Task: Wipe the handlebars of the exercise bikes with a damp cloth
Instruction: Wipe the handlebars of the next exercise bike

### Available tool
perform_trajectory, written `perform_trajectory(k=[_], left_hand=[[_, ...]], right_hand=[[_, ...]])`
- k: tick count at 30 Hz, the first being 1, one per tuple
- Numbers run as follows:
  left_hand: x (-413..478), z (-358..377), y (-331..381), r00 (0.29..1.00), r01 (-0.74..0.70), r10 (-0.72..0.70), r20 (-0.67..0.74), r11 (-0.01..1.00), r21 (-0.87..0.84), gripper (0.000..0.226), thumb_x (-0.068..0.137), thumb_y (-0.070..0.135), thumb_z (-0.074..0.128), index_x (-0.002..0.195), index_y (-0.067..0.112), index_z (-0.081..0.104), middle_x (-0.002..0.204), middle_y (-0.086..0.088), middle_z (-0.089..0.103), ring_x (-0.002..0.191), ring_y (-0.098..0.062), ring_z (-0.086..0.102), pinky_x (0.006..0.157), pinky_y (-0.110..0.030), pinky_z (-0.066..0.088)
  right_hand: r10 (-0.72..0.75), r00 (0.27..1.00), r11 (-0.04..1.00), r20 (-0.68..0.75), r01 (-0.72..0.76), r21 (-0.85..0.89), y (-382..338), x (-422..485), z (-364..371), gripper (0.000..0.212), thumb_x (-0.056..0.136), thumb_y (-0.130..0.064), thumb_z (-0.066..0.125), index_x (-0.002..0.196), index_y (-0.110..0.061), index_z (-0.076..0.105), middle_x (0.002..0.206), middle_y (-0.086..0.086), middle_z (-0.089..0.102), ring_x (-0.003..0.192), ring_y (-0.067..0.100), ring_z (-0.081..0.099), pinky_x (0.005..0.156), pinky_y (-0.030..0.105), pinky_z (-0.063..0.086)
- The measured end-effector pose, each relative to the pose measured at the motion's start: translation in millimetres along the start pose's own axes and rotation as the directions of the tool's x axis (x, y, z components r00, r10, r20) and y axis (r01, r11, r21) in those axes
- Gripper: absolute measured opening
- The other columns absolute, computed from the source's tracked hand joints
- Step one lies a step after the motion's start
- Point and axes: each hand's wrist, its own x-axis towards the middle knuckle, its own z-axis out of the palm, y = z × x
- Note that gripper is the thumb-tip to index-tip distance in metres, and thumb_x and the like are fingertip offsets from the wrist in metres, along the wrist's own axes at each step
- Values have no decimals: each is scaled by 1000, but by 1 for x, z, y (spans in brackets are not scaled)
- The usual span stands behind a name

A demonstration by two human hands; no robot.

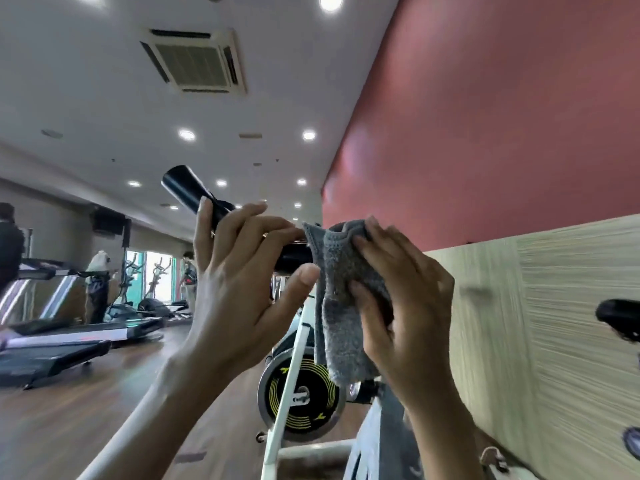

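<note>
Steadying the bar falls to the left side. Beyond the treadmills (69, 337) far off at the left, the black handlebar (183, 188) of the white bike (294, 375) juts up and leftward to its free end. The left hand (239, 271) is wrapped loosely round it just inboard of that end, fingers laid over the top and thumb reaching under, with nothing else in its hold. That hold wants to be firm enough to stop the bar twisting, yet ready to slide away, because the stretch under those fingers probably needs wiping too. Just beside the left fingertips, the grey cloth (343, 306) hangs folded over the bar, its loose tail dangling toward the flywheel (301, 393) below. The right hand (408, 306) grips the cloth, fingers curled into the fabric and pressing it against the bar. A good pass, I judge, means closing the cloth fully round the bar rather than dabbing one face. It then means drawing the cloth along with a slight twist so the underside is covered, and gathering the tail so it does not drag on the frame. At the right edge a blurred black part (620, 315) shows, perhaps belonging to the next bike; I cannot tell.
</note>
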Motion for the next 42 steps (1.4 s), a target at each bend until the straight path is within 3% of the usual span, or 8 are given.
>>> perform_trajectory(k=[4,9,12,14,19,25,33,42], left_hand=[[2,-4,1,998,66,-67,-5,998,-19,49,97,52,39,102,12,66,109,1,65,128,-21,47,121,-48,5],[4,-9,1,984,95,-100,-147,995,-39,33,93,31,55,121,13,52,123,-4,59,127,-22,46,116,-59,12],[2,-11,2,978,-151,159,-132,986,71,24,93,25,54,112,17,67,119,0,67,121,-24,58,112,-52,22],[-4,-14,8,990,-128,129,-54,991,24,30,94,24,48,110,15,71,117,0,69,121,-22,59,113,-54,24],[-5,8,39,998,57,-61,10,978,200,46,97,56,37,113,20,59,117,-1,64,123,-23,50,114,-55,21],[-23,24,-16,965,97,-25,-261,958,269,46,99,62,28,123,29,50,143,2,41,137,-25,28,114,-45,5],[-6,33,25,804,405,-510,-306,846,-346,56,104,37,14,152,8,19,161,-8,0,151,-32,-3,122,-48,3],[3,43,29,749,222,-600,-282,628,-746,63,101,17,34,151,2,-1,159,-14,-22,149,-33,-15,122,-47,13]], right_hand=[[-19,999,997,38,22,-74,-21,11,9,41,92,-39,56,128,-20,61,138,-5,55,127,12,51,100,41,33],[72,985,964,155,-109,241,7,17,-1,43,100,-40,38,134,-17,51,128,2,62,116,19,58,97,56,42],[130,978,951,162,-169,257,16,14,-5,35,100,-31,36,124,-17,58,118,-12,62,113,4,54,96,42,44],[154,972,940,178,-200,275,13,15,-6,31,100,-31,36,118,-23,59,109,-24,58,107,0,52,92,37,45],[182,959,924,217,-242,295,9,15,-12,28,99,-33,34,115,-28,56,108,-27,55,106,5,53,90,35,46],[235,948,938,213,-279,205,0,17,-11,27,97,-33,34,104,-23,59,97,-16,58,93,12,54,80,42,47],[363,921,927,139,-372,46,-21,22,5,30,91,-43,32,84,-21,50,81,-9,52,80,14,50,70,39,40],[353,891,934,284,-318,-162,-28,32,3,40,91,-52,19,86,-25,48,86,-11,45,87,20,43,74,30,35]])
